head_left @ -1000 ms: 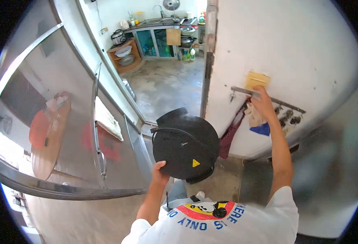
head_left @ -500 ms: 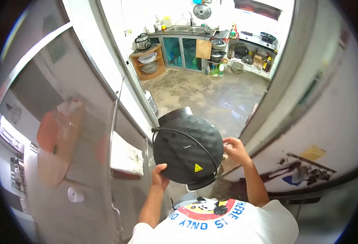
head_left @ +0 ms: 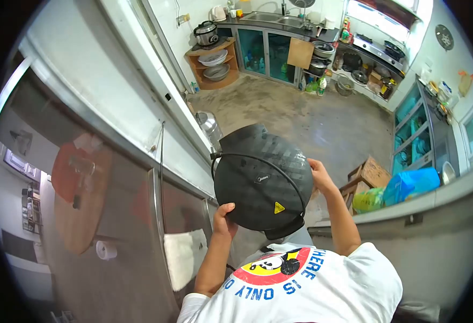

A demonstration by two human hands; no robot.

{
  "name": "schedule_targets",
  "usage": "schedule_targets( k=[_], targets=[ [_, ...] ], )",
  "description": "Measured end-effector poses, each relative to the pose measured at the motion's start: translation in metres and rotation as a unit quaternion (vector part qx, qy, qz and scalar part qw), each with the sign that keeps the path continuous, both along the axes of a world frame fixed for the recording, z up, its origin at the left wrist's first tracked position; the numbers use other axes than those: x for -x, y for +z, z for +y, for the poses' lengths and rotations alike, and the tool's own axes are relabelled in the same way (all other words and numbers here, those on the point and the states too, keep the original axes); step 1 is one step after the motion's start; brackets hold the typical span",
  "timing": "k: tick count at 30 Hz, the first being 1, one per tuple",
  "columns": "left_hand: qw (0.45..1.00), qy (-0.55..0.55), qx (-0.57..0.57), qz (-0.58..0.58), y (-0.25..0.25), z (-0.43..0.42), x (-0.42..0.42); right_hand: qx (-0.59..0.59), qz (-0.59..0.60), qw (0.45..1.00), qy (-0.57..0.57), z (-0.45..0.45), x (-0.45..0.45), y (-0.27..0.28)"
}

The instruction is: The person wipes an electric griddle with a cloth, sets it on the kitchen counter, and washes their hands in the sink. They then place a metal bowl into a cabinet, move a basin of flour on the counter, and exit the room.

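Observation:
A round black electric griddle, with a small logo and a yellow warning sticker on its lid, is held in front of my chest. Its black cord runs across the lid. My left hand grips the lower left rim, thumb on top and fingers underneath. At the right rim, my right hand is closed on the edge; its fingers are partly hidden behind the griddle.
Ahead, past the doorway, lies a kitchen with a sink counter, a corner shelf with basins, and a gas stove. A metal pot-like container stands by the left door frame. Wooden stools and a blue bag are at right.
I have moved forward into the doorway, and more of the kitchen's right side shows. The griddle stays in both hands and sits slightly further right and higher in view.

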State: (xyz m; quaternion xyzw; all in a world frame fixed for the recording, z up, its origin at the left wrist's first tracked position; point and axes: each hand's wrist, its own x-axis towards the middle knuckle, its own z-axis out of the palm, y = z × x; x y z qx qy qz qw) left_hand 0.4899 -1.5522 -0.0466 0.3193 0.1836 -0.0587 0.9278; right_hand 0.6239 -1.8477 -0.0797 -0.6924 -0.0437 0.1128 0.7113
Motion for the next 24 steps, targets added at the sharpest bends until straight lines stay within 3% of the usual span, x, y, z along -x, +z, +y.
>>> schedule_targets(
  k=[3, 8, 13, 18, 24],
  targets=[
    [0.999, 0.028, -0.018, -0.028, -0.002, -0.022, -0.077, 0.001, 0.05, 0.998, 0.022, -0.03, -0.083, 0.0],
    [0.998, 0.035, 0.006, -0.049, -0.016, -0.061, -0.201, 0.108, -0.016, 0.994, 0.016, -0.102, -0.228, -0.004],
    [0.996, 0.076, 0.009, -0.054, -0.003, -0.107, -0.303, 0.158, -0.023, 0.987, 0.003, -0.149, -0.314, 0.086],
    [0.996, 0.085, -0.014, -0.024, -0.028, -0.126, -0.372, 0.252, -0.199, 0.945, 0.061, -0.139, -0.349, 0.132],
    [0.997, 0.064, -0.019, -0.029, -0.03, -0.139, -0.435, 0.294, -0.304, 0.902, 0.087, -0.119, -0.401, 0.123]
  ],
)
